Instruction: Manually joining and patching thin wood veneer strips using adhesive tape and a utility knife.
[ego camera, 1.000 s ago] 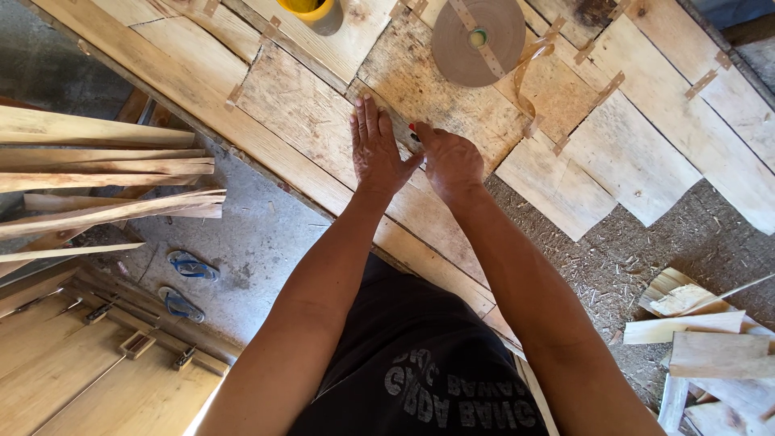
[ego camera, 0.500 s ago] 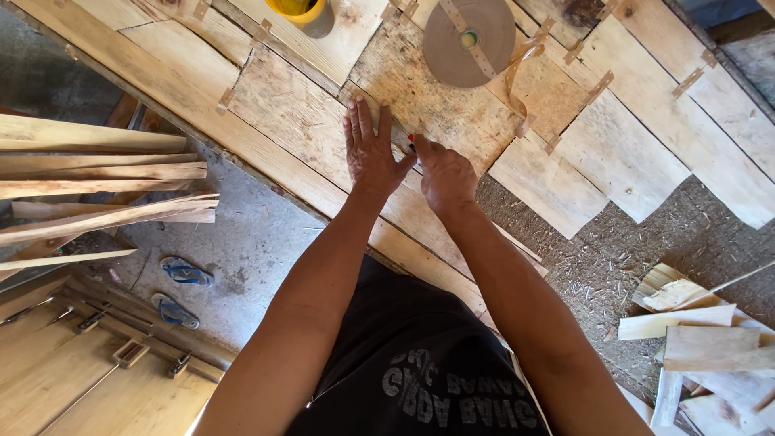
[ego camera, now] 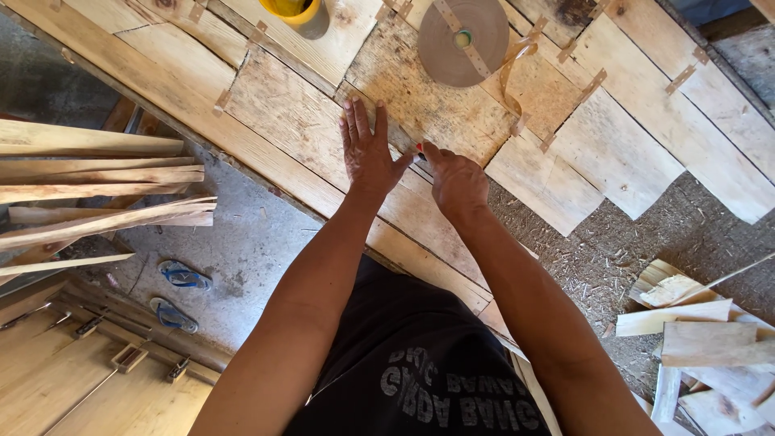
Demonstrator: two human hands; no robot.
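The black shirt (ego camera: pixel 420 363) fills the lower centre of the frame; both bare arms extend from it toward the upper centre.

To the lower left, a pair of blue sandals (ego camera: pixel 178 295) lies on the concrete floor (ego camera: pixel 242 234). Rough wood strips (ego camera: pixel 97 194) are stacked at the left edge, near the bench but clear of it. At the lower right, offcuts (ego camera: pixel 694 339) lie in a loose heap on the sawdust-covered ground.

The left hand (ego camera: pixel 367 149) lies flat on the veneer sheet (ego camera: pixel 307 121), palm down, fingers fully extended and slightly spread. It grips nothing. The flat placement appears to press the sheet against the bench so that it stays level at the seam.

The right hand (ego camera: pixel 456 182) sits just beside the left, at the edge where two sheets meet. The fingers are curled inward into a loose fist. A small red item (ego camera: pixel 421 148) shows at the fingertips; what it is cannot be told, nor can it be confirmed that the hand holds it. The hand's position on the seam suggests work at the joint itself.

The veneer sheets cover the bench diagonally from upper left to right, edge to edge. Short strips of brown tape (ego camera: pixel 593 85) cross several seams, evidently to bind adjacent sheets.

Beyond the hands, at the upper centre, a tape roll (ego camera: pixel 476 32) lies flat on the sheets with a loose tail running down to the right, within reach. A yellow cup (ego camera: pixel 299 12) stands at the top edge, left of the roll.
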